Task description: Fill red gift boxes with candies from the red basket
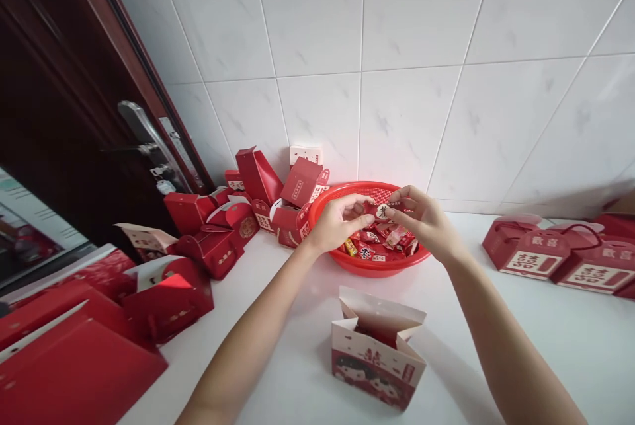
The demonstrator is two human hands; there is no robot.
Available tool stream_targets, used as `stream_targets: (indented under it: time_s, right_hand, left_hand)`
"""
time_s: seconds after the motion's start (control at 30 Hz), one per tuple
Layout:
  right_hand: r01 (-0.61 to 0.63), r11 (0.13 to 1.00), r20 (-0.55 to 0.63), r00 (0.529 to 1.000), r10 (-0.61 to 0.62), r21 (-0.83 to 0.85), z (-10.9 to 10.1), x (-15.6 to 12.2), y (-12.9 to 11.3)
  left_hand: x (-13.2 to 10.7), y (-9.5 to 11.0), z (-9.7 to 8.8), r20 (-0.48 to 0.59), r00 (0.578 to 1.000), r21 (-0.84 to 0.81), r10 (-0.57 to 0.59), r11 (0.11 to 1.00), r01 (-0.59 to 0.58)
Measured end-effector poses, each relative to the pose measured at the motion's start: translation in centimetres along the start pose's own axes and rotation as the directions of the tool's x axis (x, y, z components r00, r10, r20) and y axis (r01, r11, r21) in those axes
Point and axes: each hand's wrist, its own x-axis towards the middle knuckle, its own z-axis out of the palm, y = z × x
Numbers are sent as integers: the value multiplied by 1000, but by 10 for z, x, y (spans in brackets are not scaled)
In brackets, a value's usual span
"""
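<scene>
Over the basket, my left hand (342, 219) and my right hand (421, 219) pinch a small red candy packet (382, 212) between them, each at one side. The packet has a pale round label with a dark character. Beneath them stands a red plastic basket (370, 269), with several wrapped candies (381, 240) in it, mostly red. Closer to me, a white and red gift box (380, 372) stands upright with its top flaps open. Printed figures show on its front, and only part of its inside can be seen.
Several red boxes (213, 246) crowd the left side of the white table (278, 372), some with open lids. More closed red handled boxes (533, 254) line the right. A tiled wall (411, 127) borders the back, and a dark door (54, 81) with a metal handle is at left.
</scene>
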Motion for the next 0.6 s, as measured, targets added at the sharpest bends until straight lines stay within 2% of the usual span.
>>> stream_targets:
  time_s: [0.17,0.27,0.43,0.5,0.6]
  right_hand:
    - [64,995,63,996,-59,-81,3,-17,-27]
    - [105,993,90,991,-99,-60,7,-25,-36]
    - [84,993,80,994,-78,-79,10,-32,-42]
    - [96,983,87,993,-83,-156,7,-34,-44]
    - [117,944,112,990,-86,-308,-3,-40,-51]
  left_hand:
    - [-24,19,-7,-26,996,-2,80,997,-80]
    - [-36,26,-10,-26,996,2,81,997,-81]
    - [-47,36,-14,-58,997,71,57,996,-53]
    - [-50,43,-19,-15,997,96,72,993,-70]
    - [-58,57,-29,135,981,174,140,971,-163]
